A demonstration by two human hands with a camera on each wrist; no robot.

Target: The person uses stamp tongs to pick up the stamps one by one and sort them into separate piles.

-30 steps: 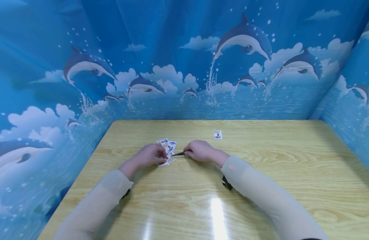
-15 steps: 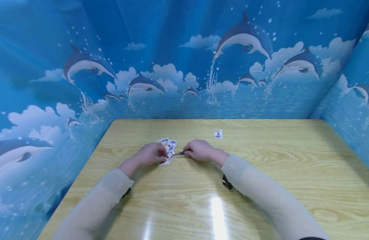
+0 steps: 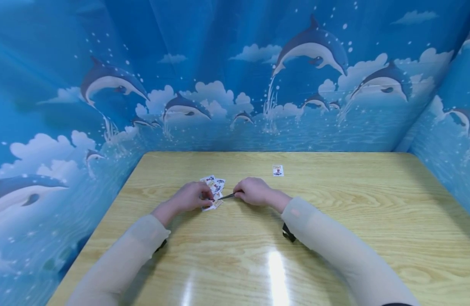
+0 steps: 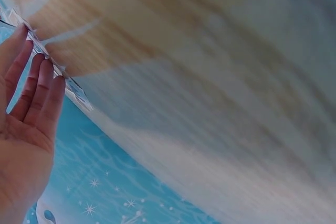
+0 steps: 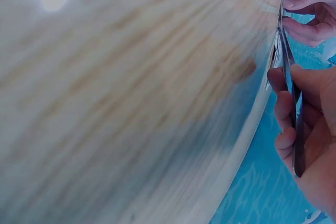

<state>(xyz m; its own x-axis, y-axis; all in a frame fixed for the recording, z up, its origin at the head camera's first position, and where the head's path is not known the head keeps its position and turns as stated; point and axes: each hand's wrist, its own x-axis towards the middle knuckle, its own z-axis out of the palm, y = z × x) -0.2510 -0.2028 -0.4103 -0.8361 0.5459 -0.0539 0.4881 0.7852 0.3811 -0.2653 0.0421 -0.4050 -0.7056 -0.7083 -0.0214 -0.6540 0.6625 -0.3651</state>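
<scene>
Several small printed cards (image 3: 216, 185) lie in an overlapping pile on the left part of the table. My left hand (image 3: 193, 196) rests its fingertips on the near side of this pile; in the left wrist view the fingers (image 4: 35, 87) are only gently bent. My right hand (image 3: 254, 191) holds metal tweezers (image 3: 228, 196) between thumb and fingers. Their tips reach left onto the cards beside my left fingertips. The right wrist view shows the tweezers (image 5: 297, 129) lying along the palm. Whether the tips grip a card is too small to tell.
A single card (image 3: 278, 170) lies apart, farther back and to the right. The wooden table (image 3: 334, 204) ends at the back against a blue dolphin-printed curtain (image 3: 219, 123), which also runs along both sides.
The tweezers have tilted slightly and their tips have shifted a little at the pile. Both hands stay nearly in place. The lone card has not moved on the table.
</scene>
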